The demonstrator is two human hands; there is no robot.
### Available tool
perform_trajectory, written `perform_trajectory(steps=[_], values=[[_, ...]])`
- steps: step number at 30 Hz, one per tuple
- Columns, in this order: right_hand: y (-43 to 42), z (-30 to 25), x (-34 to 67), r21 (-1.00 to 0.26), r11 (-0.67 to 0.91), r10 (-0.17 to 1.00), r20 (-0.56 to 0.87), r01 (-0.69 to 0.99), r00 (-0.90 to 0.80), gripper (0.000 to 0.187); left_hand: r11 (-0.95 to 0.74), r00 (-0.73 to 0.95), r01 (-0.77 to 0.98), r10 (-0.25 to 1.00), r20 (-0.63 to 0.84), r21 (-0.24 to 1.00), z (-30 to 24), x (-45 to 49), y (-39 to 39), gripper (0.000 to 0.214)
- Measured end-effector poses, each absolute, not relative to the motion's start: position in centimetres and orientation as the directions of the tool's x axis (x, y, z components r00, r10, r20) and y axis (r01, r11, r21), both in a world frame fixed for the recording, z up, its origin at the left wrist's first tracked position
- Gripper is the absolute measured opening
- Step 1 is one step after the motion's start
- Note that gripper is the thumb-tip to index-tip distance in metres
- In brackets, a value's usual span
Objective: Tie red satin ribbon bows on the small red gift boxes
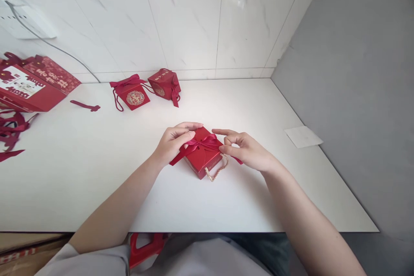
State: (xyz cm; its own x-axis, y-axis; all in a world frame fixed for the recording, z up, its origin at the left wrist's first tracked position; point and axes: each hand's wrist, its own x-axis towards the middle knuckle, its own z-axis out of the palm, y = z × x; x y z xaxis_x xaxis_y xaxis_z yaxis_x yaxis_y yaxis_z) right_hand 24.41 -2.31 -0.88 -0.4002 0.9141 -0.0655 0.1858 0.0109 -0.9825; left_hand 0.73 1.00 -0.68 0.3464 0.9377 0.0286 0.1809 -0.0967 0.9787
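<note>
A small red gift box with a gold cord handle lies in the middle of the white table. A dark red ribbon is tied in a bow across its top. My left hand rests on the box's left side, thumb and fingers pinching a loop of the ribbon. My right hand is at the box's right side, thumb and middle fingers pinched on the ribbon's other end, index finger stretched out.
Two finished red boxes with bows stand near the back wall. A larger red box, loose ribbons and a ribbon piece lie at the far left. A white paper slip sits by the right edge.
</note>
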Motion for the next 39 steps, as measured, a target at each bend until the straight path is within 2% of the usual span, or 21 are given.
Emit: perform_trajectory(steps=[5, 7, 9, 13, 20, 25, 34, 39], values=[[-1.8, -0.1, 27.7, -0.944, 0.002, 0.848, -0.173, 0.329, -0.502, 0.037, -0.116, 0.442, 0.142, 0.896, 0.042, 0.983, -0.4, 0.3, 1.2, 0.034], [-1.7, 0.1, 28.7, -0.944, -0.022, 0.82, -0.205, 0.328, -0.535, 0.025, -0.135, 0.445, 0.159, 0.894, 0.051, 0.978, -0.3, 0.3, 1.1, 0.033], [-1.6, 0.0, 29.1, -0.961, -0.034, 0.831, -0.179, 0.273, -0.527, 0.017, -0.143, 0.453, 0.17, 0.89, 0.052, 0.975, -0.3, 0.3, 1.1, 0.032], [-1.5, -0.6, 27.6, -0.985, 0.003, 0.917, -0.067, 0.174, -0.394, 0.026, -0.156, 0.501, 0.161, 0.864, 0.055, 0.974, -0.4, 0.6, 0.7, 0.034], [-1.8, -1.2, 24.7, -1.0, 0.006, 0.856, 0.001, 0.007, -0.517, 0.03, -0.188, 0.539, 0.173, 0.84, 0.067, 0.967, -0.6, 1.0, 0.4, 0.034], [-1.9, -1.2, 24.7, -0.999, 0.039, 0.813, 0.021, 0.018, -0.582, 0.022, -0.232, 0.561, 0.189, 0.823, 0.088, 0.954, -0.9, 0.7, 0.6, 0.036], [-2.0, -1.3, 24.6, -1.0, -0.023, 0.81, -0.029, 0.017, -0.586, 0.034, -0.392, 0.576, 0.315, 0.803, 0.155, 0.864, -0.5, 0.5, 0.5, 0.034], [-2.0, -1.3, 25.1, -0.999, -0.022, 0.793, -0.044, 0.044, -0.608, 0.032, -0.403, 0.567, 0.366, 0.811, 0.143, 0.839, 0.0, 0.1, 0.6, 0.038]])
